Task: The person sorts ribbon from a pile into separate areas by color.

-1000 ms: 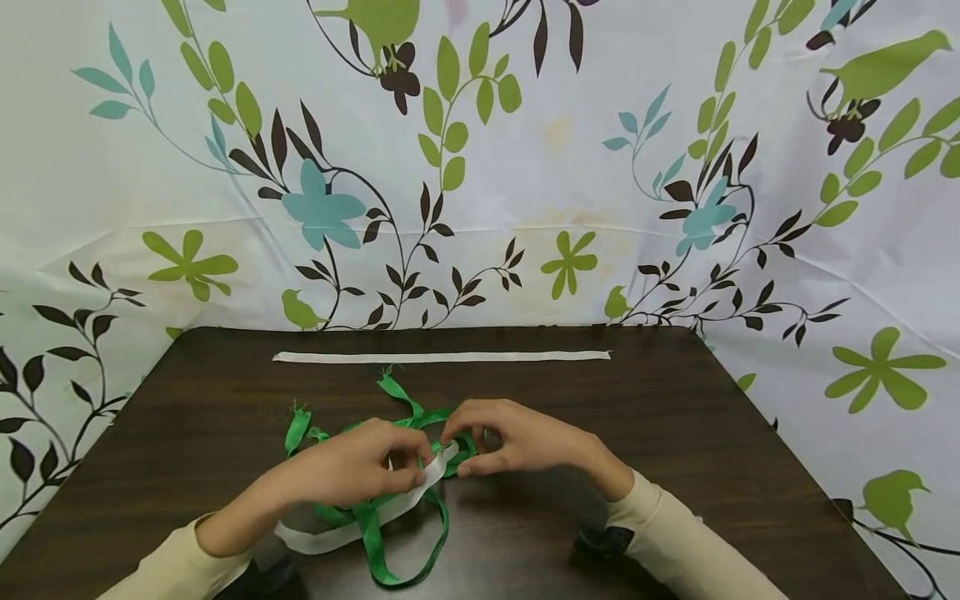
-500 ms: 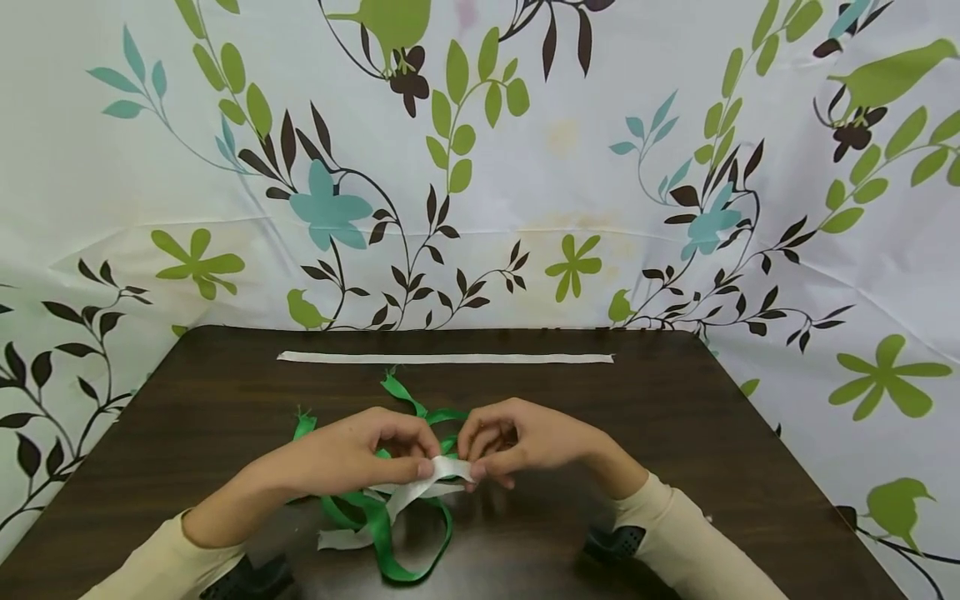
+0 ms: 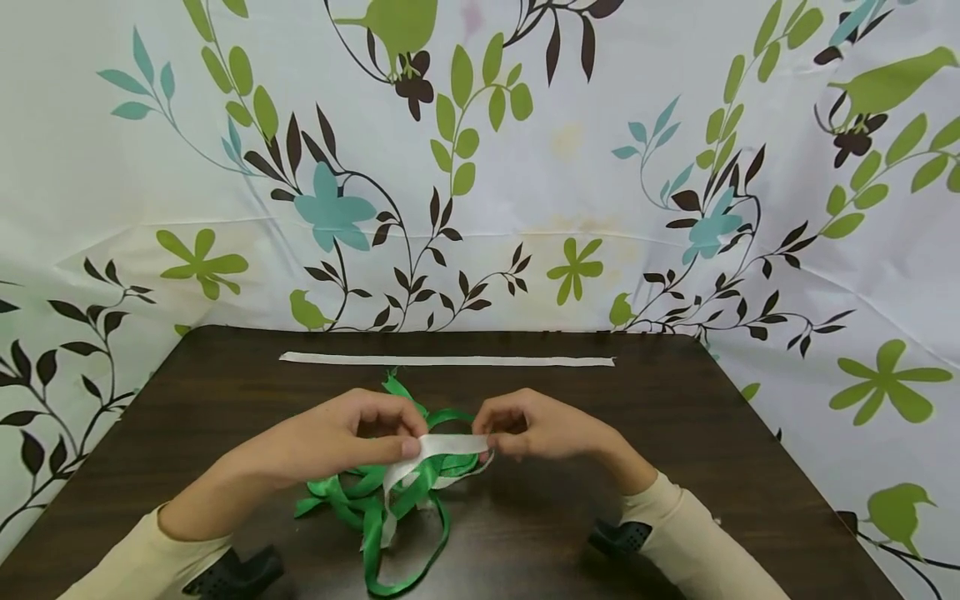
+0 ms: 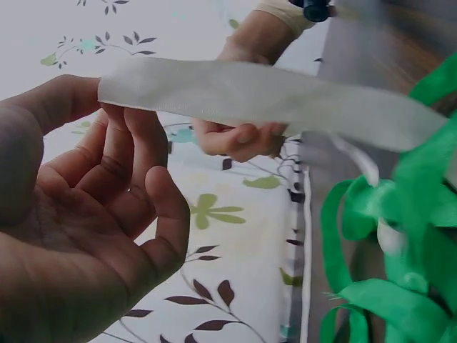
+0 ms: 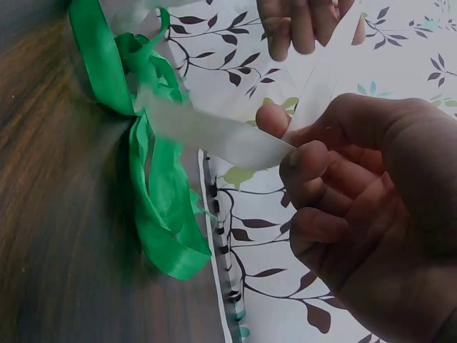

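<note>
Between both hands a white ribbon (image 3: pixel 453 444) is stretched above the table. My left hand (image 3: pixel 330 437) pinches it between thumb and fingers at the left. At the other side, my right hand (image 3: pixel 543 425) pinches it where it folds back, as the ribbon (image 5: pixel 221 139) shows in the right wrist view. Part of the white ribbon trails down among a tangle of green ribbon (image 3: pixel 371 546), which lies below and between the hands. A green loop hangs toward the near side. In the left wrist view the green ribbon (image 4: pixel 400 307) sits beyond the fingers at the right.
A straight white strip (image 3: pixel 450 361) lies along the far edge of the dark wood table (image 3: pixel 675 450). Behind the table hangs a white cloth (image 3: pixel 480 208) printed with leaves, flowers and birds. Black devices (image 3: pixel 621 537) are worn at both wrists.
Over the second, both hands come to pinch the white ribbon, lift it and draw apart, so its span between them lengthens. The green ribbon shifts slightly underneath.
</note>
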The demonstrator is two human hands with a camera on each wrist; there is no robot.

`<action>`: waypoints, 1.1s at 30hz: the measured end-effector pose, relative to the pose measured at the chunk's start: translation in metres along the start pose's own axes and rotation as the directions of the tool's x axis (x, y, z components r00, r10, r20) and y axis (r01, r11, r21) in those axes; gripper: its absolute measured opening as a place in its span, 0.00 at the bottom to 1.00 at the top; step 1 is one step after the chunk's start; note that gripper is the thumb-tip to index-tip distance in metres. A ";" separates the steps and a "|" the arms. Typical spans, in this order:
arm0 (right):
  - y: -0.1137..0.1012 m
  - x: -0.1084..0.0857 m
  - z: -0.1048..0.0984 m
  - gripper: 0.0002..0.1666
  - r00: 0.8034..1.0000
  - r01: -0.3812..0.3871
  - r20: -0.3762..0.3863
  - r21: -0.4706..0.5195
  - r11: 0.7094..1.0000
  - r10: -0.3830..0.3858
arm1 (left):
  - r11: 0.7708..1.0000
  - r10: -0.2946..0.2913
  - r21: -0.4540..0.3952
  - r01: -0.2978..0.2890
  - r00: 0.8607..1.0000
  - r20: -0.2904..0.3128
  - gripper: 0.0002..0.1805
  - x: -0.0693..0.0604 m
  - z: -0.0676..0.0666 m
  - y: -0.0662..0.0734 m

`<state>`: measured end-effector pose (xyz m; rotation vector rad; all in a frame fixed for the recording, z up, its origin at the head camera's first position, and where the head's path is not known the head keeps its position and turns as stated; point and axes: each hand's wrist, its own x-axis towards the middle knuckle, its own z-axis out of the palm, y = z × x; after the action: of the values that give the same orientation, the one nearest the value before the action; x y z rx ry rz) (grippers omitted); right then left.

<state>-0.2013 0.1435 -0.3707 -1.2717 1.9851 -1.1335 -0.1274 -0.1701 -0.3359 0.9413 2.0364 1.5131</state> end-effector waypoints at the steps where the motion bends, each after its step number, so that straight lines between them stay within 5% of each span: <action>1: 0.000 -0.001 -0.001 0.12 1.000 0.000 -0.006 0.001 1.000 0.000 | 1.000 0.003 0.005 -0.003 1.000 -0.007 0.07 -0.001 -0.001 0.002; 10: 0.007 -0.015 -0.011 0.11 0.995 -0.043 -0.092 -0.027 0.999 0.040 | 0.997 0.042 -0.057 -0.045 0.997 -0.057 0.08 -0.011 -0.015 0.009; 13: 0.010 -0.024 -0.023 0.09 0.984 -0.095 -0.154 -0.048 0.994 0.087 | 0.998 0.030 -0.049 -0.036 0.993 -0.117 0.08 -0.013 -0.025 0.007; 21: 0.020 -0.045 -0.065 0.06 0.908 -0.211 -0.381 -0.057 0.976 0.174 | 0.998 -0.057 -0.029 0.051 0.947 -0.316 0.11 -0.013 -0.064 -0.019; 33: 0.027 -0.065 -0.101 0.11 0.831 -0.255 -0.532 -0.109 0.961 0.161 | 0.995 -0.098 -0.026 0.095 0.935 -0.341 0.14 -0.012 -0.082 -0.042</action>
<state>-0.2645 0.2456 -0.3428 -0.8429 2.6001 -1.3122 -0.1869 -0.2400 -0.3504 0.5929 2.2717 1.7272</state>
